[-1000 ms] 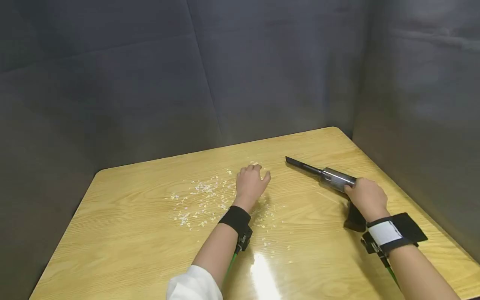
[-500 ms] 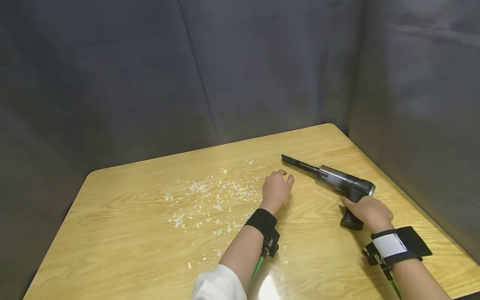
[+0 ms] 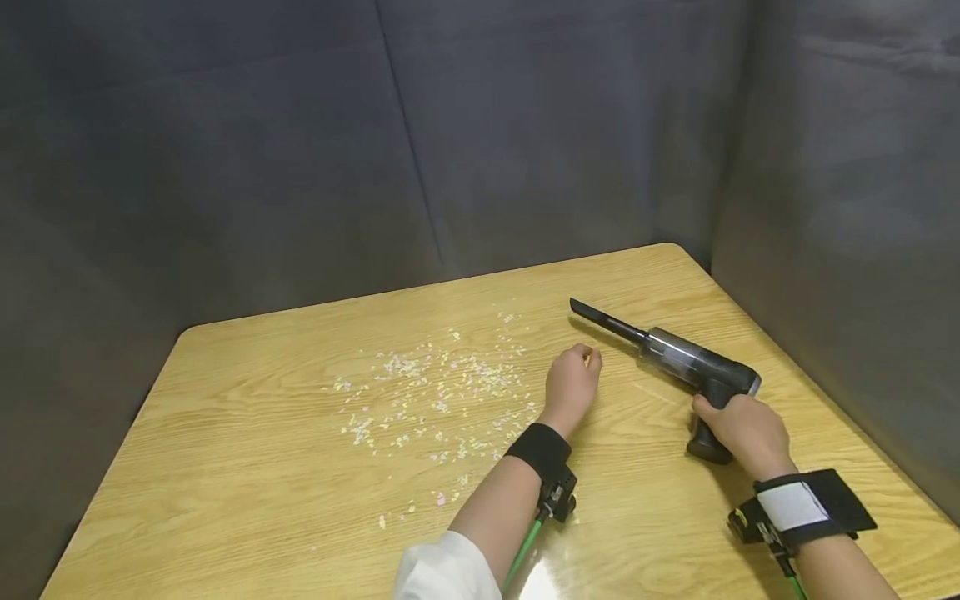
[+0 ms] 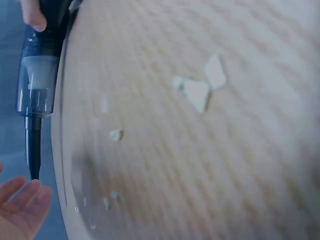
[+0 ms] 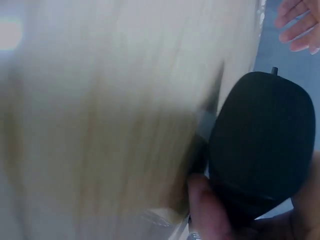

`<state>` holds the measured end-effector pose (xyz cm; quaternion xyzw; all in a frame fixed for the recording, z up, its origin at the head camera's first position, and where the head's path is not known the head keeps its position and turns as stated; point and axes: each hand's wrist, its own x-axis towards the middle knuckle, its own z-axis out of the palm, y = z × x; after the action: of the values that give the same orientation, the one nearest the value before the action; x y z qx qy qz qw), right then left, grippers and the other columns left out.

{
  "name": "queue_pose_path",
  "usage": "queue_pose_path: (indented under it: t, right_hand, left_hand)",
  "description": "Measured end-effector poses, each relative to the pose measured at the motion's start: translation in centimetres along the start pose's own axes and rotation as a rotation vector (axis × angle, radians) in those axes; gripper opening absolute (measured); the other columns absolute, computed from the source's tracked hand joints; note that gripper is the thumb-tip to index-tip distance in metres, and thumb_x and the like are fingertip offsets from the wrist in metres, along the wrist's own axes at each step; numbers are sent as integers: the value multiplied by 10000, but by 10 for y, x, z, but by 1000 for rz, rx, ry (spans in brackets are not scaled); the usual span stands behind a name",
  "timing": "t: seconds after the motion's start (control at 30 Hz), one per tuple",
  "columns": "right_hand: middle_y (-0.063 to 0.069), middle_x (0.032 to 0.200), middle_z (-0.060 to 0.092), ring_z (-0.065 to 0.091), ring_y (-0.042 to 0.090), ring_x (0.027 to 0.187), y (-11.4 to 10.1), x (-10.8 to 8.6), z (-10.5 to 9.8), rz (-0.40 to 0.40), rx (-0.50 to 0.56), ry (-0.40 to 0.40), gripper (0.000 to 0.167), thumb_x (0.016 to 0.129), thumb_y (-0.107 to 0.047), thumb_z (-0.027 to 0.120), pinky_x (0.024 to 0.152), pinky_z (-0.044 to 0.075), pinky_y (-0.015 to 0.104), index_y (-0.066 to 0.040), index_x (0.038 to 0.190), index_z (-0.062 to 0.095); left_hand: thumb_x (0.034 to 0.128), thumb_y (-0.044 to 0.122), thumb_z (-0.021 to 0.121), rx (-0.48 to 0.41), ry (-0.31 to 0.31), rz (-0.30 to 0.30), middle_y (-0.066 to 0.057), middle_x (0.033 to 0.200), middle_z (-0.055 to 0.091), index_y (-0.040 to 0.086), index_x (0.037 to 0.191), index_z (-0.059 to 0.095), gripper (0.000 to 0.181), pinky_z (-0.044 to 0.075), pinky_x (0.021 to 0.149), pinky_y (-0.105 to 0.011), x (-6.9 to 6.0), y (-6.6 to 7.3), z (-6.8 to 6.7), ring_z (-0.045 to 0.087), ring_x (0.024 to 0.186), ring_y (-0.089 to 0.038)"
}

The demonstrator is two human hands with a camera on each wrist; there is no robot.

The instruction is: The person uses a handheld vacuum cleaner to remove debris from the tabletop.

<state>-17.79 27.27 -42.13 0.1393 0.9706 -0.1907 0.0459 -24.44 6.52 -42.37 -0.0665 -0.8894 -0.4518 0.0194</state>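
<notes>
A black handheld vacuum (image 3: 678,357) with a clear cylinder and long nozzle is held at the table's right side, nozzle pointing back-left. My right hand (image 3: 750,435) grips its handle, the thumb showing against it; in the right wrist view the dark handle base (image 5: 262,145) hides most of the fingers. My left hand (image 3: 573,387) is below the nozzle tip, fingers loosely bent and holding nothing. In the left wrist view its fingers (image 4: 37,197) appear near the nozzle (image 4: 33,147). Small pale paper bits (image 3: 487,379) lie scattered to the left of that hand.
The wooden table (image 3: 247,500) has rounded back corners. Dark grey fabric walls (image 3: 300,167) stand behind it and along its right side. A bright reflection shows near the front edge, and green cables run from both wrist cameras.
My left hand has moved right, from over the paper bits to beside the nozzle. My right hand has shifted from the vacuum's rear body down to its handle.
</notes>
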Motion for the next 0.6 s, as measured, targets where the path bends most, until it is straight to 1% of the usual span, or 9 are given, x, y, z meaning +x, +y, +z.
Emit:
queue_pose_path:
  t: [0.1,0.17,0.2,0.27,0.3,0.33,0.4,0.43,0.6]
  right_hand:
    - [131,596,508,487,234,546,-2,-7,-1,-36,8,23,607,946,-444,424,445,341,281,64,663,598]
    - [109,567,498,480,221,522,-6,-12,-1,-70,12,46,593,952,-437,439,436,328,274,30,611,573]
    - [93,550,493,475,212,508,-8,-14,-2,-87,14,59,584,954,-431,451,431,321,270,10,586,558]
    - [69,525,482,464,197,483,-14,-20,-3,-121,15,89,560,951,-417,479,423,308,264,-26,552,525]
    - [60,517,478,459,191,475,-18,-23,-4,-141,15,102,549,948,-412,490,420,304,262,-41,544,508]
    - [55,513,477,456,186,469,-21,-26,-5,-156,16,108,536,945,-405,498,418,303,263,-51,542,498]
    - [49,513,479,455,179,462,-29,-32,-5,-189,21,113,514,941,-395,513,412,311,266,-52,559,489]
    - [47,517,479,455,176,462,-33,-36,-5,-203,24,111,502,939,-394,518,410,317,268,-52,573,485]
    - [63,552,515,479,168,466,-52,-53,3,-250,74,93,458,927,-395,545,406,359,271,-10,681,506]
  left_hand:
    - [1026,284,437,-167,13,-65,-41,587,541,-26,1207,601,396,251,414,-161,2,-2,-7,256,392,-54]
    - [1031,316,417,-283,25,-114,-55,567,490,-44,1262,551,448,263,412,-177,4,-4,-13,288,406,-78]
    - [1033,332,405,-330,40,-130,-70,621,553,-53,1278,528,472,323,426,-169,4,-5,-16,375,431,-79]
    - [1037,359,382,-449,59,-167,-155,801,656,-74,1326,458,526,476,490,-198,6,-7,-21,583,550,-151]
    - [1038,367,372,-505,70,-186,-202,936,678,-82,1341,428,545,549,575,-234,6,-7,-24,666,669,-211]
    - [1039,379,360,-567,79,-202,-241,1071,664,-86,1359,395,565,591,676,-279,6,-8,-26,704,814,-274]
    - [1041,397,338,-675,98,-226,-274,1191,618,-89,1369,358,586,589,822,-351,6,-8,-31,674,1015,-361]
    - [1041,401,335,-729,109,-243,-284,1207,604,-82,1377,344,588,579,848,-372,5,-8,-34,656,1048,-380]
    - [1052,337,332,-913,180,-269,-283,1174,566,-58,1299,384,469,572,859,-373,-6,-12,-47,654,1033,-401]
